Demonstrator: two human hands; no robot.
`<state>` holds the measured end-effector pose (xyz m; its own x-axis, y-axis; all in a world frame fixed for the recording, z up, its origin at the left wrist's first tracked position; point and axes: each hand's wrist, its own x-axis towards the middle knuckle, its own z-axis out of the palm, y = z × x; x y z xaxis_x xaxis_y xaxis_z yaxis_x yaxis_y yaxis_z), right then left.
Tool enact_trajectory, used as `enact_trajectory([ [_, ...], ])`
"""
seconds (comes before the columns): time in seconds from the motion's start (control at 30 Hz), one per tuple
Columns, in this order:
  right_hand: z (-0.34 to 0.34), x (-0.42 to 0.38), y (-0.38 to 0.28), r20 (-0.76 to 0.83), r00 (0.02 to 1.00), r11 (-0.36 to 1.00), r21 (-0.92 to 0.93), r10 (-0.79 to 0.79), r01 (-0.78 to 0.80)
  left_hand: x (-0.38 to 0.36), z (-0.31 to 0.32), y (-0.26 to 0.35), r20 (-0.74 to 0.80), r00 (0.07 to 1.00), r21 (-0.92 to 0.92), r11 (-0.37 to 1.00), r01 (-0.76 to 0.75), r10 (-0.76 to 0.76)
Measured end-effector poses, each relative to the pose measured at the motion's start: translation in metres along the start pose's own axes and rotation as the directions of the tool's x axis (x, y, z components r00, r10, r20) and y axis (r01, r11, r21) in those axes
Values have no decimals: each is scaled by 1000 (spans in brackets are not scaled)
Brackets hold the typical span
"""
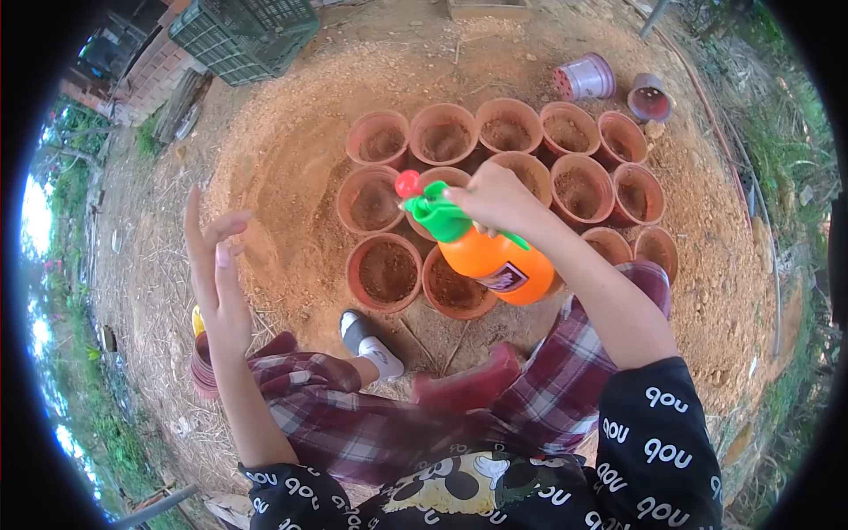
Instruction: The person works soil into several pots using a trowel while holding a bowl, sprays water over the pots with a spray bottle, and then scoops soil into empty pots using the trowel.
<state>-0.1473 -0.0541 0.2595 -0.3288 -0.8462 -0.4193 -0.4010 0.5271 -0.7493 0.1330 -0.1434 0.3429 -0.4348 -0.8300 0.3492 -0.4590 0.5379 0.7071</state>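
Note:
An orange spray bottle [499, 265] with a green head and a red knob is tilted over the pots, its nozzle end toward the left. My right hand [496, 196] is wrapped round its green handle. Raised at the left, my left hand [221, 274] holds nothing, its fingers apart. Below the bottle stand rows of reddish-brown plastic pots with soil in them, among them a front-left pot [384, 272], a middle-left pot [370, 200] and a back-left pot [378, 138]. The bottle and my right arm hide parts of some pots.
A green crate [243, 37] stands at the back left. Two more pots, one pale purple [590, 77] and one darker [649, 97], lie at the back right. A red stool [468, 378] is between my legs. Stacked pots [204, 367] stand at the left.

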Motion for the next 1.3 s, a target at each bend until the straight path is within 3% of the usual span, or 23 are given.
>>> enact_trajectory([
  [0.07,-17,-30,9,16,1000,996,-84,21,-19,-1,4,1,5,999,-22,999,-33,33],
  [0.2,-52,-84,51,-67,996,997,-33,63,-66,3,13,-14,72,996,-67,997,-40,45],
  [0.3,-83,-123,87,-183,966,982,-23,180,-188,12,31,-17,48,999,-124,992,0,6],
  [0.37,-105,-148,120,-258,927,962,64,273,-265,16,42,-18,90,996,-9,1000,-3,4],
  [0.47,-131,-183,172,-384,847,930,146,368,-338,19,54,-25,132,991,14,1000,-15,13],
  [0.53,-141,-202,212,-495,718,864,159,489,-479,22,58,-33,142,990,30,999,-24,20],
  [0.57,-144,-209,228,-499,706,856,171,503,-488,22,61,-35,147,989,53,998,-19,11],
  [0.63,-149,-222,254,-586,556,792,282,589,-541,21,63,-39,163,986,40,999,-28,21],
  [0.67,-155,-228,266,-589,545,786,293,597,-545,21,65,-38,156,987,36,999,-30,24],
  [0.73,-168,-236,283,-630,386,699,376,674,-608,19,67,-34,153,988,45,999,-31,23],
  [0.77,-177,-239,288,-632,381,697,376,675,-611,19,68,-31,145,989,60,998,-26,17],
  [0.83,-192,-242,295,-674,267,657,426,689,-621,20,70,-28,149,989,50,998,-23,16],
  [0.9,-200,-239,279,-681,261,664,435,685,-608,22,69,-26,148,989,43,999,-25,18],
  [1.1,-207,-198,208,-685,427,802,444,591,-399,20,58,-21,142,990,15,999,-31,28],
  [1.17,-201,-172,188,-667,565,874,348,486,-340,18,50,-25,123,992,29,999,-24,21],
  [1.3,-174,-111,132,-627,716,951,184,308,-248,12,30,-27,48,999,42,999,23,-25],
])
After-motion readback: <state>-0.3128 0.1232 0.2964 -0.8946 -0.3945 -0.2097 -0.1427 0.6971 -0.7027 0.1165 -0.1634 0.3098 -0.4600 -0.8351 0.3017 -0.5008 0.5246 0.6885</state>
